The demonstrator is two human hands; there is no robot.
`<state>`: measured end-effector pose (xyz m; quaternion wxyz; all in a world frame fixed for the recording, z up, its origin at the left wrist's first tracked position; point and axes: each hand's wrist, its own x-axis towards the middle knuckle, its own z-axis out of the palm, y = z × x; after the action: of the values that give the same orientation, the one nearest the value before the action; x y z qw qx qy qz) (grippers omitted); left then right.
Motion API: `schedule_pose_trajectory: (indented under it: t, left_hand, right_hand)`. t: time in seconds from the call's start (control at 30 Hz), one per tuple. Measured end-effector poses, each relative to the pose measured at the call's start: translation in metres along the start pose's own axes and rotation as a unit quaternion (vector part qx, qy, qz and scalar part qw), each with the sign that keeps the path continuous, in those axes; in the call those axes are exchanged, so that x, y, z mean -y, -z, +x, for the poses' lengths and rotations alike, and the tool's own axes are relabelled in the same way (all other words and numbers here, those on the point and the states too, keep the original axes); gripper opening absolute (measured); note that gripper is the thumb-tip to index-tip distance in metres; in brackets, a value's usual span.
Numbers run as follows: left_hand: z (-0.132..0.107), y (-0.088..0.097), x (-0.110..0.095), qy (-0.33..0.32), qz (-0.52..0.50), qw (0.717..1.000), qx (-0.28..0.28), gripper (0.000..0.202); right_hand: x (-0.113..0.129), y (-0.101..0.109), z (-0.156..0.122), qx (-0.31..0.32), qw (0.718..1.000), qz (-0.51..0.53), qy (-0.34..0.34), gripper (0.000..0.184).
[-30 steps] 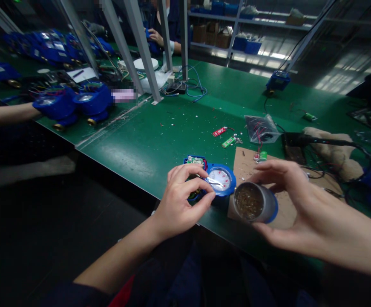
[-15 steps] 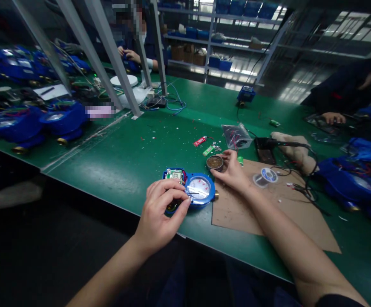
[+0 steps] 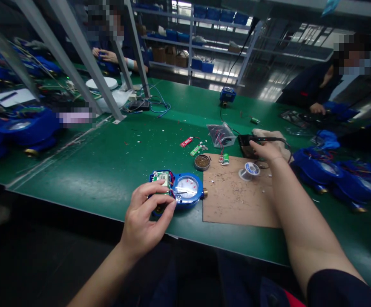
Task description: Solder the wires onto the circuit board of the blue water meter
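A blue water meter (image 3: 188,187) lies on the green bench, its round dial facing up and its circuit board (image 3: 162,178) exposed on the left. My left hand (image 3: 148,209) rests over its left side, thumb and forefinger closed on a thin dark strand (image 3: 181,192) that reaches over the dial's edge. Out to the right, my right hand (image 3: 268,151) has its fingers stretched out beside the soldering iron (image 3: 266,139), which lies in its black stand (image 3: 245,147). Some right fingertips are hard to make out. A round tin of brown flux (image 3: 202,161) stands behind the meter.
A cardboard sheet (image 3: 236,200) carries a solder spool (image 3: 249,171) and a green battery (image 3: 225,159). Behind are a clear bag (image 3: 221,134) and red and green strips. Blue meters (image 3: 319,166) sit at right. Co-workers are across the bench, near metal posts (image 3: 86,55).
My right hand has let go of the flux tin and moved right to the soldering iron. The left hand keeps its pinch at the meter. The view has shifted to the right.
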<state>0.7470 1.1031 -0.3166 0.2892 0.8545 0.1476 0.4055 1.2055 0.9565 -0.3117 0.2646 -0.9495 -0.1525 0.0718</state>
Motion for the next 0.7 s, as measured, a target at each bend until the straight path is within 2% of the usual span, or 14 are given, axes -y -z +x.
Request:
schedule_pose_trajectory:
  t: [0.17,0.23,0.33,0.43,0.47,0.5,0.53,0.6,0.7]
  left_hand:
    - [0.0,0.0,-0.002,-0.021,0.003,1.0,-0.001,0.021]
    - [-0.001,-0.001,-0.002,-0.016,0.002,1.0,-0.003,0.02]
    - [-0.002,-0.003,0.001,-0.007,-0.003,1.0,-0.011,0.019]
    - [-0.002,-0.007,0.005,-0.003,-0.013,1.0,-0.023,0.019]
    - [-0.002,-0.009,0.006,-0.004,-0.017,0.999,-0.027,0.02]
    - [-0.002,-0.011,0.008,-0.005,-0.02,0.999,-0.032,0.02]
    - [-0.002,-0.013,0.009,-0.008,-0.024,0.999,-0.037,0.021]
    - [-0.002,-0.015,0.011,-0.012,-0.028,0.999,-0.045,0.022]
    - [-0.003,-0.018,0.01,-0.015,-0.024,0.998,-0.049,0.022]
  right_hand:
    - [0.005,-0.021,0.008,-0.073,0.995,0.07,0.015,0.036]
    - [0.003,-0.016,0.005,-0.104,0.99,0.085,0.043,0.033]
    - [-0.008,0.007,-0.015,-0.16,0.978,0.086,0.104,0.034]
    - [-0.025,0.03,-0.064,-0.276,0.932,0.104,0.209,0.041]
    - [-0.031,0.035,-0.086,-0.305,0.918,0.12,0.224,0.046]
    - [-0.037,0.037,-0.109,-0.305,0.918,0.123,0.223,0.047]
    - [-0.044,0.037,-0.132,-0.32,0.91,0.156,0.212,0.045]
    - [-0.056,0.03,-0.175,-0.304,0.913,0.215,0.164,0.04]
    - [-0.071,0.01,-0.215,-0.294,0.893,0.332,0.078,0.035]
